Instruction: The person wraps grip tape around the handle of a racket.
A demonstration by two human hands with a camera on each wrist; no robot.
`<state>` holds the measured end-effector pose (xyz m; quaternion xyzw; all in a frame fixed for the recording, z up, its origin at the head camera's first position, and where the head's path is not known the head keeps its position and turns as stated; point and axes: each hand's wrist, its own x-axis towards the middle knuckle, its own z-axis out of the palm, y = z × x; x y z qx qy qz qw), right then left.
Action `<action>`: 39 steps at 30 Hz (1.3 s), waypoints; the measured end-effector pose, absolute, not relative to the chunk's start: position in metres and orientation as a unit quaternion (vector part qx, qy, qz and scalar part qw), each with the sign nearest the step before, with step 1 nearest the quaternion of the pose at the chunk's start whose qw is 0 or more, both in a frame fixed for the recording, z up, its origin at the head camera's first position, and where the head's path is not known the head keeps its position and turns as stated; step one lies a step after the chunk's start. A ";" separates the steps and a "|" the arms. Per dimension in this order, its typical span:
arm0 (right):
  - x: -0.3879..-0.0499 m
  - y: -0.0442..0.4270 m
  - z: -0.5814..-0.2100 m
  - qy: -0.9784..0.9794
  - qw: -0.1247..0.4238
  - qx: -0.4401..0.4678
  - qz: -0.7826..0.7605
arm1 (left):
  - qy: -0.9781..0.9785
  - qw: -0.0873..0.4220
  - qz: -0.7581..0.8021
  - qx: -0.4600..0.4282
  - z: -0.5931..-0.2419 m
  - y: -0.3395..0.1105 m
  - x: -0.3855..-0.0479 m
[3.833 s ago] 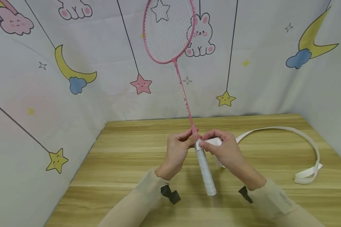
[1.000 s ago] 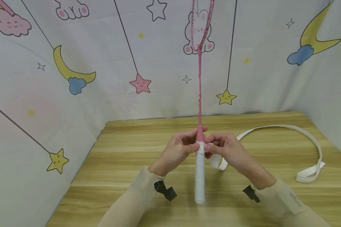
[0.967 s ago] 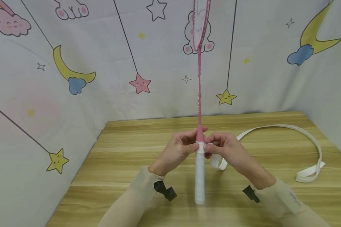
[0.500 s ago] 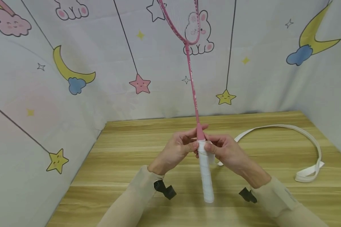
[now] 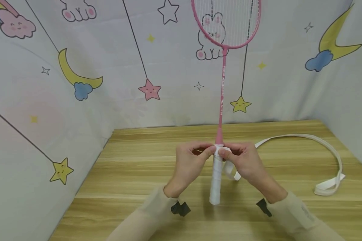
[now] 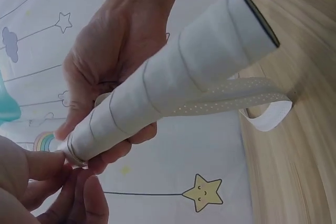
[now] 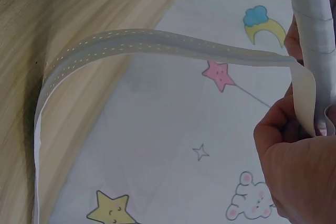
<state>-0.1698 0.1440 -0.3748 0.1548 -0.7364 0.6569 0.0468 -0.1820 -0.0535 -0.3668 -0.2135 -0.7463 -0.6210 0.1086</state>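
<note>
A pink badminton racket [image 5: 222, 83] stands nearly upright, its handle [image 5: 216, 180] wrapped in white tape and pointing down. The left hand [image 5: 189, 164] pinches the top of the handle just under the pink cone; in the left wrist view those fingers [image 6: 42, 177] meet the handle's narrow end. On the other side, the right hand [image 5: 244, 160] pinches the white strip [image 5: 307, 136] against the handle top. Spiral seams run along the wrapped handle [image 6: 173, 72] in the left wrist view. In the right wrist view, the strip [image 7: 126, 40] shows rows of small perforations and folds near the right hand [image 7: 299, 166].
The wooden table [image 5: 132, 187] lies below the hands. The strip's loose part arcs over its right side, ending in a folded loop [image 5: 325, 187]. Behind hangs a white cloth [image 5: 181, 100] printed with stars, moons and a rabbit.
The racket has turned so its strung face shows more fully, its head has shifted right, and the handle's lower end has swung left and up. The left hand's fingers have shifted at the handle top.
</note>
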 end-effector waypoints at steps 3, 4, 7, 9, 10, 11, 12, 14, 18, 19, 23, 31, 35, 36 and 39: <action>-0.170 0.143 -0.377 -0.742 0.066 0.148 0.651 | -0.751 0.131 -0.598 -0.248 -0.372 -0.050 -0.179; -0.171 0.143 -0.378 -0.743 0.071 0.144 0.650 | -0.753 0.135 -0.590 -0.258 -0.373 -0.049 -0.177; -0.172 0.143 -0.379 -0.742 0.077 0.130 0.653 | -0.762 0.152 -0.565 -0.277 -0.377 -0.045 -0.174; -0.173 0.142 -0.379 -0.739 0.075 0.126 0.657 | -0.770 0.169 -0.548 -0.280 -0.379 -0.041 -0.172; -0.173 0.142 -0.379 -0.738 0.074 0.126 0.659 | -0.773 0.181 -0.539 -0.280 -0.380 -0.039 -0.172; -0.173 0.142 -0.380 -0.736 0.073 0.127 0.661 | -0.776 0.193 -0.532 -0.278 -0.381 -0.038 -0.171; -0.174 0.141 -0.380 -0.733 0.073 0.130 0.663 | -0.778 0.203 -0.527 -0.276 -0.381 -0.036 -0.171; -0.174 0.141 -0.380 -0.732 0.073 0.137 0.664 | -0.782 0.219 -0.517 -0.272 -0.383 -0.034 -0.171; -0.173 0.141 -0.380 -0.750 0.088 0.140 0.640 | -0.784 0.219 -0.517 -0.264 -0.384 -0.034 -0.171; -0.173 0.142 -0.379 -0.759 0.093 0.139 0.629 | -0.785 0.216 -0.517 -0.263 -0.384 -0.035 -0.172; -0.172 0.144 -0.377 -0.787 0.097 0.123 0.597 | -0.790 0.187 -0.520 -0.266 -0.384 -0.037 -0.173; -0.171 0.146 -0.378 -0.752 0.051 0.071 0.653 | -0.761 0.097 -0.592 -0.249 -0.386 -0.039 -0.177; -0.170 0.146 -0.376 -0.732 0.035 0.053 0.678 | -0.724 0.045 -0.644 -0.244 -0.386 -0.038 -0.179; -0.169 0.146 -0.375 -0.730 0.032 0.051 0.680 | -0.714 0.034 -0.655 -0.245 -0.386 -0.038 -0.179; -0.169 0.146 -0.375 -0.731 0.034 0.055 0.679 | -0.680 -0.008 -0.693 -0.239 -0.386 -0.038 -0.180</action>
